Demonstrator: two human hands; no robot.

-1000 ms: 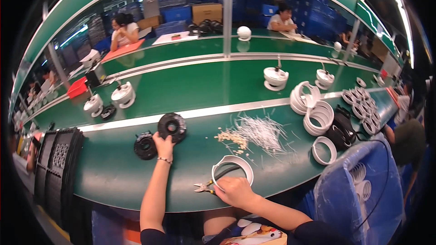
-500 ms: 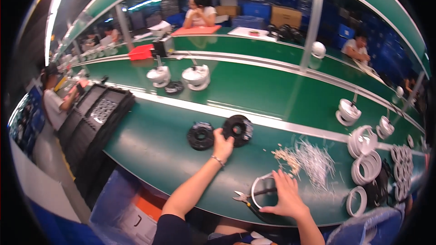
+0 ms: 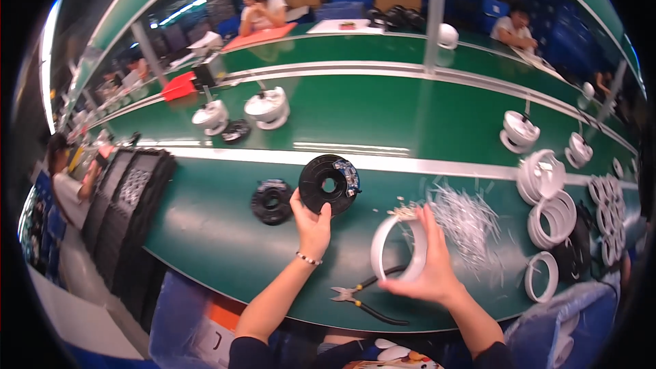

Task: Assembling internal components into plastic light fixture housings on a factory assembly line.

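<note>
My left hand (image 3: 312, 231) grips a black round plate (image 3: 316, 191) by its lower edge, raised above the green bench. A small blue circuit board (image 3: 347, 176) sits on the plate's right side, and a hole opens in its centre. Another black round part (image 3: 271, 201) lies on the bench to its left. In my right hand (image 3: 437, 266) is a white ring (image 3: 380, 249), held by its right side between thumb and fingers and standing on edge. Cutting pliers (image 3: 348, 294) with black and yellow handles lie on the bench below the ring, partly hidden by it.
A heap of clear plastic strips (image 3: 468, 222) lies right of the ring. White rings (image 3: 550, 222) are stacked farther right. White dome housings (image 3: 268, 107) stand on the belt (image 3: 383, 113) beyond. Black trays (image 3: 130, 191) are at left; a lined blue bin (image 3: 567, 328) sits near right.
The black plate has been lifted and turned so its circuit board shows plainly. My right hand has closed on the white ring and raised it off the pliers. The view has shifted slightly.
</note>
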